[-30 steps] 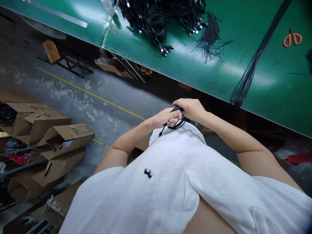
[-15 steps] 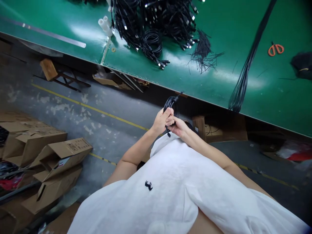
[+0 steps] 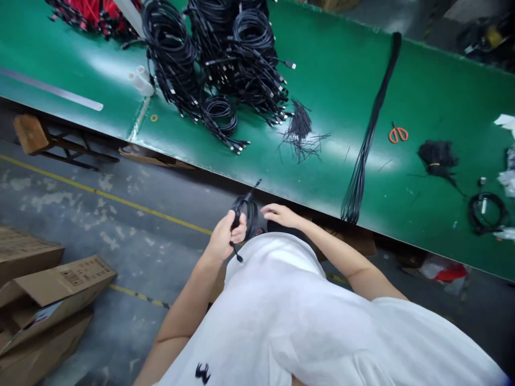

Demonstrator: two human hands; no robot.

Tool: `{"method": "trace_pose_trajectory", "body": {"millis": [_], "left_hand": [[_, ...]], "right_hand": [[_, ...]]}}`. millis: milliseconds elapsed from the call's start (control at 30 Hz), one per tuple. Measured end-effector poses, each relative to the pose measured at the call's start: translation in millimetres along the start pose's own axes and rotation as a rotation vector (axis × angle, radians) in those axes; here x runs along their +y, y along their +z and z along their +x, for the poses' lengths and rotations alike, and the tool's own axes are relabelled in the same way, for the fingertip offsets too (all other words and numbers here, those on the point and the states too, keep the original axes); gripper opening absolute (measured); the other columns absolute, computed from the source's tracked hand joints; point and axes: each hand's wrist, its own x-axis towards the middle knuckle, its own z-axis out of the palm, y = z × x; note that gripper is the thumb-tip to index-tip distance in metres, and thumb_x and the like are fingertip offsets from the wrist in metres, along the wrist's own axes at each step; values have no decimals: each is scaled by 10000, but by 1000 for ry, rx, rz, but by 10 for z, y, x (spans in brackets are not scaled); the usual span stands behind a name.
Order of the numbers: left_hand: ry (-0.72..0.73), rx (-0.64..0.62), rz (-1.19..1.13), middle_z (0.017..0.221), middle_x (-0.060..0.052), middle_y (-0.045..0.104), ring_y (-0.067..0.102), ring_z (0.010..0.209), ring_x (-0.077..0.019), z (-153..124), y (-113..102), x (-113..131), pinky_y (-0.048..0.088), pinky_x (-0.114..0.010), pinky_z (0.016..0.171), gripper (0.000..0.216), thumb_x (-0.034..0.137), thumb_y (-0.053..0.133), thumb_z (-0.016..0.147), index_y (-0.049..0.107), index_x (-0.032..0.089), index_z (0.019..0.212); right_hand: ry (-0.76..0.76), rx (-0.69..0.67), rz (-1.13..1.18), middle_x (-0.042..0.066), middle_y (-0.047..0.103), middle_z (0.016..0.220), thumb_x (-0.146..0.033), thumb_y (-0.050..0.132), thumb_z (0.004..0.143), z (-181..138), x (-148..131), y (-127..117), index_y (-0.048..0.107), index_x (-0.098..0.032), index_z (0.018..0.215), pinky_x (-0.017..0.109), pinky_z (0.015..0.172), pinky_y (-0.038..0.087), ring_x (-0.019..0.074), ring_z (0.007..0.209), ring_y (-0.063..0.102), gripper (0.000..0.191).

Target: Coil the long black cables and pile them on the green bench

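Observation:
My left hand [image 3: 228,235] is wrapped round a coiled black cable [image 3: 252,215], held just off the table's front edge. One cable end points up toward the table and the other hangs below my fingers. My right hand [image 3: 282,215] is apart from the coil, just to its right, with fingers stretched out and nothing in them. On the table beyond lie a large pile of coiled black cables [image 3: 169,48], one separate coil [image 3: 219,113] in front of it, and a small heap of thin black ties [image 3: 300,123].
A long bundle of black strands [image 3: 372,128] lies across the green table [image 3: 322,64]. Orange-handled scissors [image 3: 398,134], a dark bundle [image 3: 438,156] and another cable coil [image 3: 487,212] are further right. A metal ruler [image 3: 52,88] lies left; cardboard boxes [image 3: 68,281] stand on the floor.
My right hand has let go of the coiled cable and moved off to the right. My left hand keeps its hold. The camera view has shifted toward the right of the table.

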Motion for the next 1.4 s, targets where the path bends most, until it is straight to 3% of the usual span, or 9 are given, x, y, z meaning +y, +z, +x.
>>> {"method": "trace_pose_trajectory", "body": {"millis": [100,200,300,467,633,967,1067,1167,1400], "left_hand": [[48,159,100,504,104,354,266,399,-4,1,-1,98,232,-127,397,528,628,747,728,517,155,778],[8,281,232,500,90,404,292,406,-10,15,58,103,228,-136,401,464,535,770,739,491,164,750],[-17,357,262,464,105,359,269,395,-16,23,169,47,212,-149,396,458,504,773,730,448,183,702],[17,439,281,426,124,336,250,378,-26,64,245,-62,208,-162,399,360,423,788,704,540,173,783],[13,465,377,412,105,363,275,370,-44,284,218,-127,216,-175,396,294,398,708,766,645,135,883],[-74,154,232,527,70,376,273,400,-25,677,404,-23,206,-154,405,453,581,602,883,562,145,767],[-80,97,202,543,47,390,271,403,-32,692,413,-7,211,-163,395,496,566,471,956,609,123,781],[-27,28,205,625,26,459,345,464,-37,660,430,-4,278,-161,431,379,477,582,928,651,106,893],[10,56,227,590,66,361,276,464,-33,551,493,10,210,-158,436,336,453,618,915,571,135,820]], "right_hand": [[208,193,-174,58,683,854,-206,542,860,169,410,-704,659,-178,829,335,842,500,186,837,627,123],[309,427,-308,156,649,1081,-175,442,899,481,756,-1446,636,-145,974,426,956,439,247,1019,584,210],[349,432,-544,181,615,1178,-192,516,888,816,990,-1811,627,-137,1041,402,931,440,256,1028,577,197],[309,195,-803,173,654,1089,-208,505,897,975,1098,-1826,655,-138,958,362,821,460,256,939,598,177],[259,167,-875,184,659,1120,-225,510,898,763,1093,-1965,653,-135,1005,355,765,456,259,904,608,200],[260,292,-549,94,668,840,-208,557,851,576,1335,-2224,678,-167,913,352,789,453,205,794,581,142],[310,428,-615,161,655,1016,-150,510,853,482,1229,-2156,655,-157,872,368,866,426,225,926,567,146],[318,588,-601,201,629,1070,-136,479,859,306,1063,-2016,630,-152,899,371,914,404,241,1011,543,158],[50,814,-336,131,623,948,-259,440,870,-107,677,-1674,556,-194,851,366,861,426,222,911,553,134]]}}
